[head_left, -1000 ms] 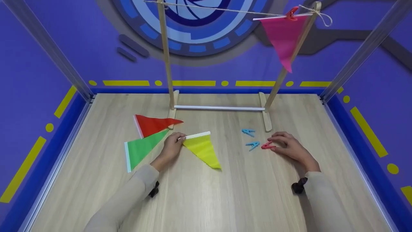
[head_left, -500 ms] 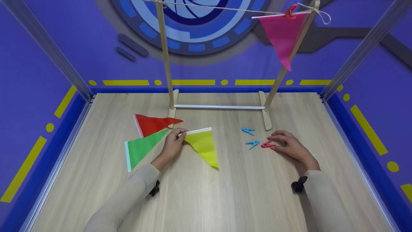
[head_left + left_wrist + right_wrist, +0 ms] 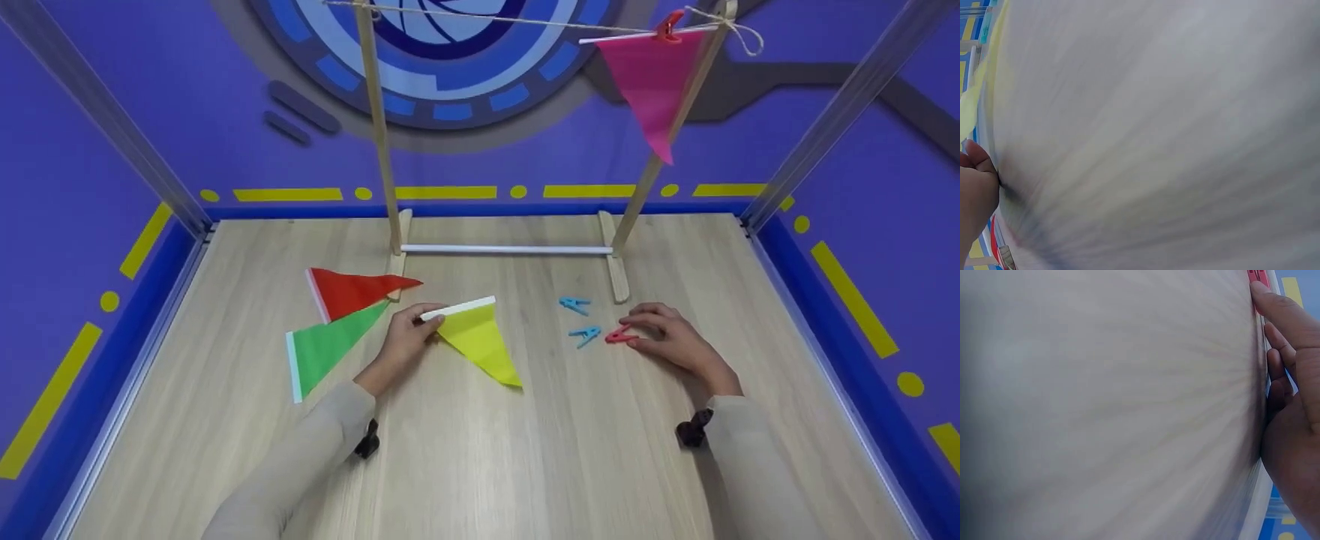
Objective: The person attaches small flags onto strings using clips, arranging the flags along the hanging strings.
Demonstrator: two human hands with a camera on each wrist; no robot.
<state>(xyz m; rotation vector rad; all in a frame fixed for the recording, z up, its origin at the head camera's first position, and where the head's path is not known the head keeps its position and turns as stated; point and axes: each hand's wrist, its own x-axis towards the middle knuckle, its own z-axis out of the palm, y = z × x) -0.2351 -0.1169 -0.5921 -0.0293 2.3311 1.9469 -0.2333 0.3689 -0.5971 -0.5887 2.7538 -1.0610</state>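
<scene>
Your left hand (image 3: 405, 341) pinched the white-edged corner of the yellow flag (image 3: 480, 341) btwn thumb and fingertips, the flag lying on the wooden table (image 3: 525, 450) w/ its point aimed toward you. The left wrist view was mostly blur: only a bit of hand (image 3: 974, 197) at the table edge and a sliver of yellow.

Your right hand (image 3: 671, 341) lay low on the table, fingers curled, thumb and forefinger closing on the red clothespin (image 3: 619, 337). The right wrist view showed the fingers (image 3: 1286, 320) bent against the tabletop w/ the red pin (image 3: 1255, 278) at the fingertip.

Two blue clothespins (image 3: 576, 304) (image 3: 585, 334) lay just left of the red one (apart from it, not touching). The red flag (image 3: 352, 291) and green flag (image 3: 330, 345) lay overlapping just left of your left hand.

At the back stood the wooden stand (image 3: 375, 127) w/ a string across the top; a pink flag (image 3: 649, 82) hung from it near the right post, clipped by another red pin (image 3: 667, 26).
</scene>
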